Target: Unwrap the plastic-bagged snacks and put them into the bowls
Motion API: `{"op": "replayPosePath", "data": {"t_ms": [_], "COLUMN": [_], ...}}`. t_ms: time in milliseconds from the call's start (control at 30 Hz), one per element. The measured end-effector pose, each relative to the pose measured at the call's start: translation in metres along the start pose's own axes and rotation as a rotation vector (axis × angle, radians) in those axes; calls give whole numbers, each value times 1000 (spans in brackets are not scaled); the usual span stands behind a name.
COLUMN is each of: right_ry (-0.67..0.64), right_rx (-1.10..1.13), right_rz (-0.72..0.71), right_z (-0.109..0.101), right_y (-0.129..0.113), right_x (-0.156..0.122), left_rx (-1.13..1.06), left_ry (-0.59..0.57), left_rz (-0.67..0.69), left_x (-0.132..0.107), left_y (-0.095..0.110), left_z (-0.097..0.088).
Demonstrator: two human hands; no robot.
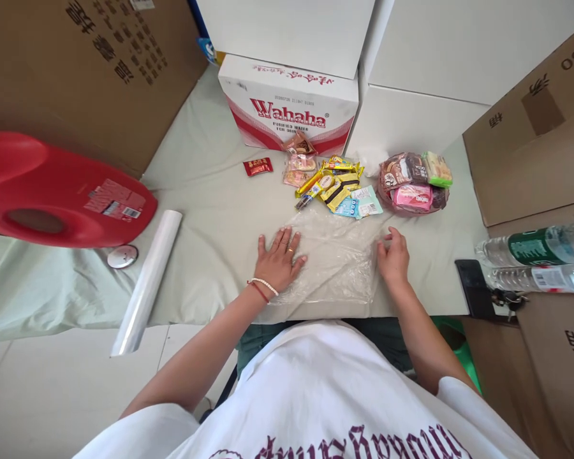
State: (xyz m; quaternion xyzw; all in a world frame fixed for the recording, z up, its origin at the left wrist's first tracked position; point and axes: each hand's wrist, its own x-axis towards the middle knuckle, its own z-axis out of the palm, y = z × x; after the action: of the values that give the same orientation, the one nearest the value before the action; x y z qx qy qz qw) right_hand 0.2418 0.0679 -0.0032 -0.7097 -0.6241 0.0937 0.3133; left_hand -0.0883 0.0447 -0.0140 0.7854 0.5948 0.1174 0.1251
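Observation:
A thin clear plastic sheet (337, 268) lies spread and wrinkled on the cloth-covered table. My left hand (278, 260) rests flat at its left side, fingers spread, with a ring and a bracelet on. At the sheet's right edge is my right hand (394, 256), its fingers loosely bent and the thumb apart; I see nothing held in it. Just beyond the sheet sits a pile of small wrapped snacks (337, 188), in yellow, pink and blue packets. A clear bag of snacks (411, 185) stands right of the pile. One red packet (257, 167) lies alone to the left.
At the left are a roll of clear film (148, 280), a round badge (122, 256) and a large red jug (67, 191). A Wahaha box (291, 105) stands at the back. On the right lie a phone (473, 287), keys (509, 301) and water bottles (536, 247) beside cardboard boxes (536, 146).

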Motion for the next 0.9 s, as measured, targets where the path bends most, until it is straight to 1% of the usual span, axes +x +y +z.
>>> {"op": "replayPosePath", "data": {"t_ms": [33,67,100,133,200,233,267,300,367,433,467,500,533,633,667,700,800,833,867,900], "right_ry": [28,27,-9,-85,-302,-403,-481,-531,-558,-546,-538,-531,-527,-519,-513,-508,-495,-493,-491,-490], "right_rx": [-12,-12,-2,11,15,-3,-33,-69,-135,-177,-191,-202,-211,-218,-217,-216,-222,-225,-227,-227], "right_rz": [-49,-130,-240,-366,-596,-664,-696,-698,-659,-626,-621,-619,-620,-638,-644,-648,-647,-642,-637,-633], "right_z": [-6,-10,-13,-14,-13,-12,-11,-11,-12,-13,-13,-13,-12,-10,-9,-9,-9,-9,-9,-9], "right_y": [-7,-15,-25,-33,-44,-44,-41,-36,-23,-13,-11,-10,-11,-14,-15,-15,-15,-15,-15,-15], "right_x": [-7,-15,-24,-34,-56,-66,-75,-83,-95,-101,-103,-103,-103,-102,-101,-101,-102,-103,-103,-103], "left_rx": [-2,-5,-7,-8,-13,-21,-34,-54,-94,-112,-109,-99,-88,-70,-74,-83,-150,-193,-252,-328], "left_ry": [1,3,5,9,14,14,17,28,86,161,182,184,167,60,39,43,144,170,178,173], "left_rz": [-1,1,4,6,11,14,11,-6,-101,-244,-293,-306,-277,-42,2,-6,-211,-252,-254,-225], "left_x": [0,-1,-3,-5,-12,-15,-18,-19,-16,-4,4,13,21,42,46,49,57,60,63,66], "left_y": [1,3,6,8,12,12,12,11,9,9,9,10,12,15,14,13,9,8,8,8], "left_z": [0,1,1,1,1,1,0,-1,-4,-6,-7,-7,-6,-1,1,3,6,7,8,9]}}
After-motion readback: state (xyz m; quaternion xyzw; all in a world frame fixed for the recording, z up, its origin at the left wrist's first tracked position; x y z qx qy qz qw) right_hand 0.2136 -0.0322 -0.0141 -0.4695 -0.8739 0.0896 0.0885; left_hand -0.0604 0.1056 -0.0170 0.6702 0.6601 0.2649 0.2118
